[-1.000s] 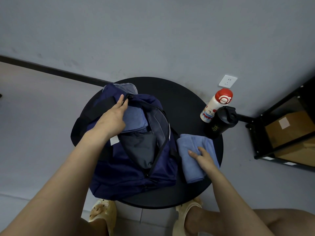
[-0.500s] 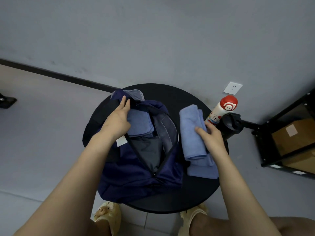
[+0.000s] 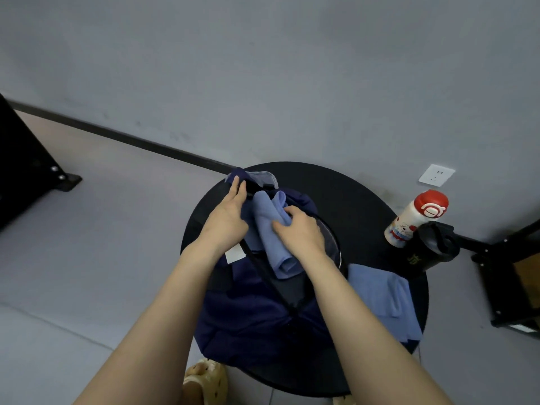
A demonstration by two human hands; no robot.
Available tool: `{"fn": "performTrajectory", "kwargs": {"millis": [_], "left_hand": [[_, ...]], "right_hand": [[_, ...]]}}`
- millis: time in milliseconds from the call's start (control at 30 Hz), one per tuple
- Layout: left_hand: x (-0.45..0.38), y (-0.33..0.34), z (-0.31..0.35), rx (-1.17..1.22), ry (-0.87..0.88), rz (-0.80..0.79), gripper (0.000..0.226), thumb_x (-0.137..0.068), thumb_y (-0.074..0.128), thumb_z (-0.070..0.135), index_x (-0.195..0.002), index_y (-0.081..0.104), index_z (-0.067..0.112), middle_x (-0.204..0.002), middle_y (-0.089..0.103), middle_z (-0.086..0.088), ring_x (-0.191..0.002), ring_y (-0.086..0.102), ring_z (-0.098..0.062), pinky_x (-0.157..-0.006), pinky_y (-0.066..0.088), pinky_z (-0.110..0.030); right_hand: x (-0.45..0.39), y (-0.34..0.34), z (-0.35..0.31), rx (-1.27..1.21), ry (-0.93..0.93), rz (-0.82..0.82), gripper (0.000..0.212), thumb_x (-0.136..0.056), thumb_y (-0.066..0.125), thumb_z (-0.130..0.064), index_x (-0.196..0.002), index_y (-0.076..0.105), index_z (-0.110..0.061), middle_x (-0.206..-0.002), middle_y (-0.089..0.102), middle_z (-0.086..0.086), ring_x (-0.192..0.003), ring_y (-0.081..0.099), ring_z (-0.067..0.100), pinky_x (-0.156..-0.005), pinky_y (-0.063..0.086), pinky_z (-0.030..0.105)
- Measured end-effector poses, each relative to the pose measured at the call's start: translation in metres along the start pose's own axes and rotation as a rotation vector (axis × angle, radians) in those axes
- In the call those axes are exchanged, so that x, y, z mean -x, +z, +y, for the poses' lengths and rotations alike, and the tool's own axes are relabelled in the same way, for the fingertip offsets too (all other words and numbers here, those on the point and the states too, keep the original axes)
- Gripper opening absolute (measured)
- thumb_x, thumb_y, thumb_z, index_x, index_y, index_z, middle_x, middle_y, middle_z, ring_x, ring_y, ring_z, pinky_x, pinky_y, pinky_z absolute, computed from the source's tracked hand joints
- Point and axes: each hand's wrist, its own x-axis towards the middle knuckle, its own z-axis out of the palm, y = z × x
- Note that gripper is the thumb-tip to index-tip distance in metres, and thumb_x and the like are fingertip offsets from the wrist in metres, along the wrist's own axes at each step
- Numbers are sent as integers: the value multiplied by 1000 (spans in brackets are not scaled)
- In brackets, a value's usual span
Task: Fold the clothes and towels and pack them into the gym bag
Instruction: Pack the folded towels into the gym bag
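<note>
navy fabric gym bag (image 3: 248, 320): on the round black tabletop (image 3: 350, 200)
rolled blue towel (image 3: 273, 241): in the bag's opening
folded blue towel (image 3: 382, 299): right of the bag
two bottles (image 3: 415, 223): right of the bag, behind that towel

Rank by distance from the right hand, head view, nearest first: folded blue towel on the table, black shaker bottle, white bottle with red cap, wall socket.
From the right hand, which grips a rolled blue towel over the open gym bag:
1. Folded blue towel, on the table, right of the bag.
2. Black shaker bottle, at the table's right edge.
3. White bottle with red cap, just behind the shaker.
4. Wall socket, on the wall beyond.
</note>
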Motion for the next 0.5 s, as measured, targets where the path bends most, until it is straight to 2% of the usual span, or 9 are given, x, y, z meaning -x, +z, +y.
{"fn": "performTrajectory", "kwargs": {"millis": [67, 133, 233, 267, 333, 367, 433, 500], "left_hand": [[0, 0, -1, 21, 2, 6, 87, -77, 36, -12, -152, 10, 23, -158, -3, 16, -117, 48, -14, -62, 33, -13], [1, 0, -2, 37, 2, 15, 87, -77, 35, -11, -152, 11, 24, -158, -3, 16, -114, 50, -15, -64, 33, -13], [0, -1, -5, 44, 8, 29, 85, -78, 36, -11, -152, 11, 23, -158, -2, 16, -100, 52, -13, -61, 35, -13], [0, -1, -6, 45, 7, 35, 84, -78, 36, -11, -152, 11, 22, -158, -2, 16, -103, 51, -13, -63, 36, -12], [-1, -3, -8, 52, 12, 36, 85, -78, 35, -12, -152, 11, 22, -158, -2, 16, -121, 46, -15, -80, 41, -19], [-1, -4, -9, 52, 17, 31, 85, -77, 34, -13, -152, 11, 22, -158, -2, 16, -125, 43, -15, -87, 42, -24], [-1, -5, -11, 49, 21, 22, 87, -76, 34, -13, -152, 11, 22, -158, -2, 16, -126, 43, -15, -90, 44, -27], [-1, -5, -14, 41, 19, 22, 88, -75, 34, -14, -152, 12, 23, -158, -1, 16, -130, 39, -12, -90, 44, -26]], "right_hand": [[-11, 12, -11, 38, 7, 24, 27, -87, 50, -33, -108, 53, -17, -103, 62, 9, -96, 58, 34, -72, 43, 35], [-22, 23, -20, 57, 19, 69, 35, -88, 50, -33, -118, 52, -16, -114, 61, 11, -103, 57, 35, -77, 42, 38], [-34, 39, -27, 143, 16, 45, 46, -92, 51, -41, -130, 45, -16, -127, 55, 11, -115, 53, 33, -84, 42, 39], [-35, 43, -26, 179, 16, 0, 52, -92, 50, -47, -133, 44, -16, -129, 53, 11, -118, 51, 32, -87, 43, 39], [-36, 45, -20, 200, 12, -28, 60, -90, 46, -61, -131, 48, -17, -127, 55, 10, -118, 52, 31, -88, 44, 40], [-37, 41, -16, 166, -2, 25, 60, -88, 44, -65, -125, 54, -19, -123, 58, 9, -115, 54, 31, -87, 45, 40], [-41, 27, -3, 130, -58, 239, 51, -89, 48, -61, -115, 62, -20, -118, 60, 6, -112, 53, 30, -85, 45, 38], [-49, 11, 13, 216, -79, 324, 41, -90, 56, -47, -122, 58, -21, -126, 54, 4, -116, 46, 28, -91, 39, 38]]}}
